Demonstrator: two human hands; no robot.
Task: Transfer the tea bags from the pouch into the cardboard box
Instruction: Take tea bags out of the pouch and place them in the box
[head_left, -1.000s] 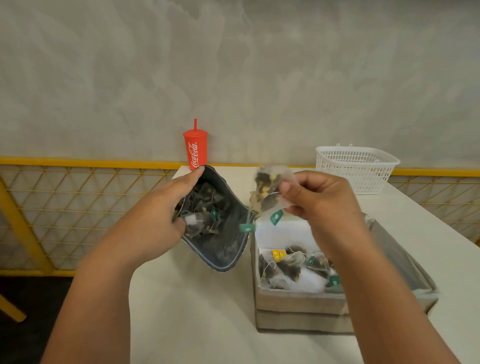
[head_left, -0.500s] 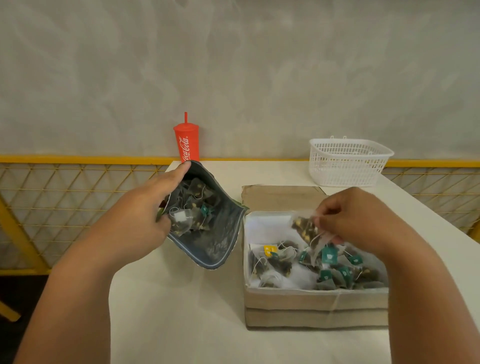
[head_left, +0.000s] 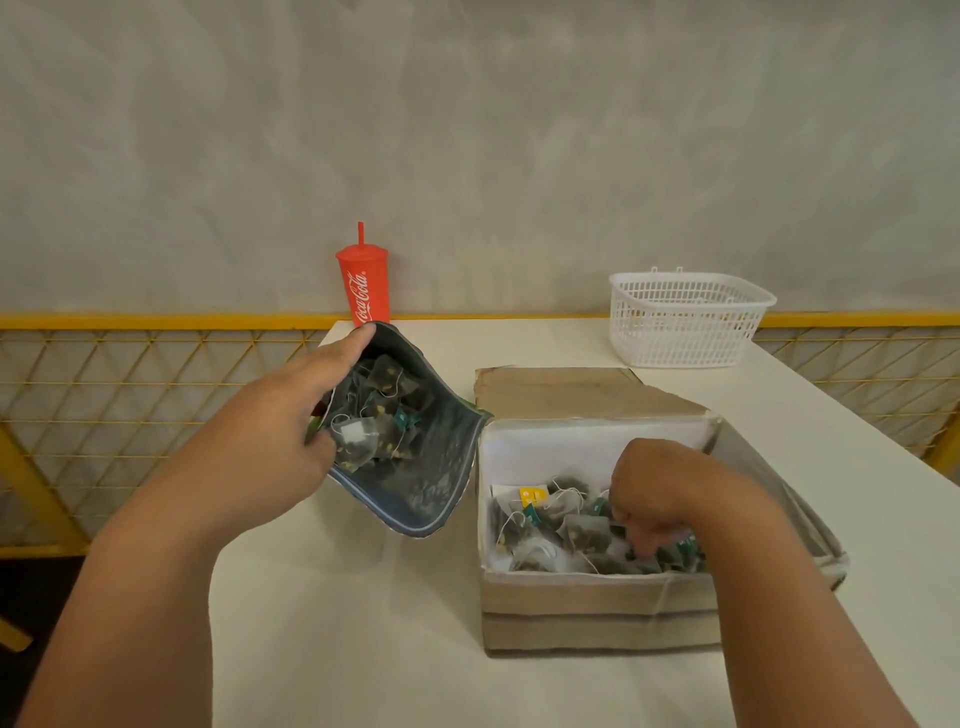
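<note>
While over white table (head_left: 363, 623), grey wall (head_left: 467, 130) behind — left fingers (head_left: 340, 349) round pouch (head_left: 434, 470), right fingers (head_left: 641, 532) curled, hold unclear.

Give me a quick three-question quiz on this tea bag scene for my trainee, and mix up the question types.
1. True or false: the pouch is empty.
2. The left hand grips the pouch. Where is the right hand? A) down in the cardboard box B) inside the pouch C) raised in the air
3. Fill in: among the green ones in the box, one tag is ____.
Key: 1 false, tea bags lie inside it; 2 A; 3 yellow.
</note>
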